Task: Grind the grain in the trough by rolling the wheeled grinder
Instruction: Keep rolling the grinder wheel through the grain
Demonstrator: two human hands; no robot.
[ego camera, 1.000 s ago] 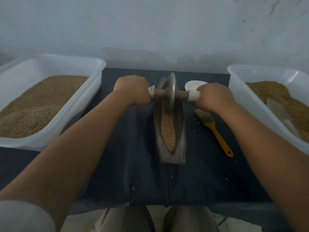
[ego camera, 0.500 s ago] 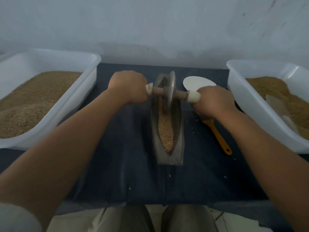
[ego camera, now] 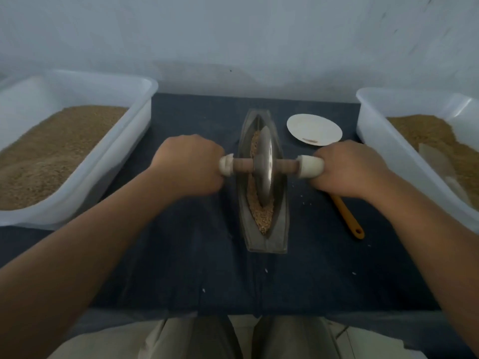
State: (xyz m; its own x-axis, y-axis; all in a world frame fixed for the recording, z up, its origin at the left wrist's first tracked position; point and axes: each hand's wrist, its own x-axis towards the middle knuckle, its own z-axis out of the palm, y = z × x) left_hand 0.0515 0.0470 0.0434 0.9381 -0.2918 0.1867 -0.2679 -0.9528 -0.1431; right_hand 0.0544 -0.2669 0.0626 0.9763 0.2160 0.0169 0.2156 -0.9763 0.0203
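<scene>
The left hand [ego camera: 189,164] is curled tight round the left end of the wheeled grinder [ego camera: 265,167]'s wooden axle, and the right hand [ego camera: 347,169] is curled round the right end. A white wrapped cap shows just inside each fist. Between the fists the metal wheel stands upright on its edge in the trough [ego camera: 281,224], about midway along it. The trough is boat-shaped and runs from twelve to six o'clock on the dark cloth [ego camera: 181,255] over the worktop. Grain [ego camera: 264,216] lies in the groove on both sides of the wheel, most of it toward six. At one o'clock from the wheel sits a white plate [ego camera: 313,128] with a few brown bits on it. At four o'clock an orange-handled utensil [ego camera: 348,218] lies on the cloth, its head hidden under the right hand. A white tub [ego camera: 124,141] of brown grain stands at nine o'clock. Another tub [ego camera: 383,151], also holding grain, stands at three. Stray grains dot the cloth.
</scene>
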